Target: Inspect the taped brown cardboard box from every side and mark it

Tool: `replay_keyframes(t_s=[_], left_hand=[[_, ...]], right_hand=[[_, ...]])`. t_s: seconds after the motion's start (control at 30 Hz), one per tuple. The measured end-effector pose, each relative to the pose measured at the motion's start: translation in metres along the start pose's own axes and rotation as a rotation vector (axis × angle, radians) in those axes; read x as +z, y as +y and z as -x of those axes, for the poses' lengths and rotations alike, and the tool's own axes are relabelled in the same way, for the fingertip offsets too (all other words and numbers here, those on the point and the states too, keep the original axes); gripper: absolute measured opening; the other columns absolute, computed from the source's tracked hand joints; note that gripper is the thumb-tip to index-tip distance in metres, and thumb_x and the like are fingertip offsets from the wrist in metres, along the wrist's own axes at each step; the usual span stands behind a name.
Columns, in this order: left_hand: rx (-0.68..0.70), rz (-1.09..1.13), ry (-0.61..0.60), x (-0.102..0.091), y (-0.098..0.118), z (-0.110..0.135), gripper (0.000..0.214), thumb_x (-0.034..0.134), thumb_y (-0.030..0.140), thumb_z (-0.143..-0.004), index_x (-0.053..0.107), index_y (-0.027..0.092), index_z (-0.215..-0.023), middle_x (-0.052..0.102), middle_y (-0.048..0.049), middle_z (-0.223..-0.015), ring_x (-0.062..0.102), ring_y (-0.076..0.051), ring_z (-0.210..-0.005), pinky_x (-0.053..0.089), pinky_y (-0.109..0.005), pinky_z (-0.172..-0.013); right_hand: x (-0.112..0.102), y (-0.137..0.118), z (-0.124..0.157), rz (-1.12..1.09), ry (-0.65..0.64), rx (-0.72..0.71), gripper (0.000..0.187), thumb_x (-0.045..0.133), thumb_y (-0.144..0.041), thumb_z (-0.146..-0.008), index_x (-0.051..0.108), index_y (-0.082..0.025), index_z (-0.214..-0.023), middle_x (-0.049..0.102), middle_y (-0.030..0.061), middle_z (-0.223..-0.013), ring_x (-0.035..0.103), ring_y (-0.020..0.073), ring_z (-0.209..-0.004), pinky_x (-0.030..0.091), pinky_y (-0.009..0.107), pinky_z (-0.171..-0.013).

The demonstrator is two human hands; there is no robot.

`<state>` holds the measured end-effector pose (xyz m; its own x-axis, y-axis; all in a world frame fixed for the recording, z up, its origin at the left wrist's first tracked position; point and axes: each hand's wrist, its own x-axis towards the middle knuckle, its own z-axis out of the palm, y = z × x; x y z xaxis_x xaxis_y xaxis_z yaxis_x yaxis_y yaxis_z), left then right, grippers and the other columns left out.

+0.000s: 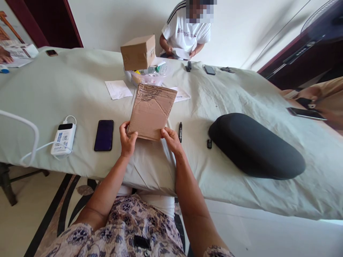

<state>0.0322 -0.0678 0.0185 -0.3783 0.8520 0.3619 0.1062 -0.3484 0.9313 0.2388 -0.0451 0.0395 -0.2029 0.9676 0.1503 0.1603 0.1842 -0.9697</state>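
Observation:
A flat brown cardboard piece [151, 116] with dark scribbled lines along its top edge is held up over the table. At its lower left corner my left hand [128, 141] is closed, thumb on the front face. My right hand [171, 140] pinches the lower right corner the same way. Just right of that hand lies a black marker [180, 132]. Its black cap [209, 144] appears to rest apart from it, farther right. Left of my left hand is a dark phone [104, 135].
A clear plastic basin [166, 73] with bottles holds a cardboard box [138, 53]. Papers [118, 89] lie nearby. A black padded seat [257, 146] takes up the right side, a white power bank [63, 139] with cable the left. A person [187, 32] sits opposite holding paper.

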Motion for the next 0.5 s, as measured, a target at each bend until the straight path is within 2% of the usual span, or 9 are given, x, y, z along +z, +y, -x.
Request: replay_keyframes(t_s=[0.13, 0.33, 0.5], left_hand=[[-0.067, 0.098, 0.075, 0.0004, -0.0033, -0.0037, 0.062, 0.064, 0.073, -0.083, 0.051, 0.024, -0.118, 0.064, -0.0116, -0.121, 0.066, -0.023, -0.115, 0.055, -0.039, -0.102], [-0.053, 0.074, 0.007, -0.0021, 0.0005, -0.0054, 0.067, 0.063, 0.072, -0.087, 0.058, 0.026, -0.135, 0.064, -0.0125, -0.142, 0.061, -0.027, -0.135, 0.048, -0.043, -0.116], [0.005, 0.016, -0.022, -0.0037, 0.0044, -0.0031, 0.067, 0.061, 0.071, -0.089, 0.061, 0.024, -0.136, 0.066, -0.0135, -0.142, 0.062, -0.028, -0.134, 0.05, -0.041, -0.115]], right_hand=[[-0.0008, 0.0032, -0.0001, 0.036, -0.075, -0.006, 0.07, 0.057, -0.088, -0.075, 0.05, -0.02, -0.062, 0.045, -0.0024, -0.062, 0.04, 0.0104, -0.062, 0.034, 0.025, -0.062], [-0.0032, 0.0053, 0.0004, 0.033, -0.048, 0.002, 0.066, 0.063, -0.084, -0.075, 0.052, -0.02, -0.065, 0.047, -0.0034, -0.063, 0.041, 0.01, -0.063, 0.035, 0.024, -0.062], [-0.0064, 0.0005, -0.0009, -0.103, 0.042, 0.012, 0.067, 0.072, -0.084, -0.064, 0.054, -0.019, -0.064, 0.05, -0.0028, -0.062, 0.043, 0.0101, -0.063, 0.038, 0.026, -0.064]])
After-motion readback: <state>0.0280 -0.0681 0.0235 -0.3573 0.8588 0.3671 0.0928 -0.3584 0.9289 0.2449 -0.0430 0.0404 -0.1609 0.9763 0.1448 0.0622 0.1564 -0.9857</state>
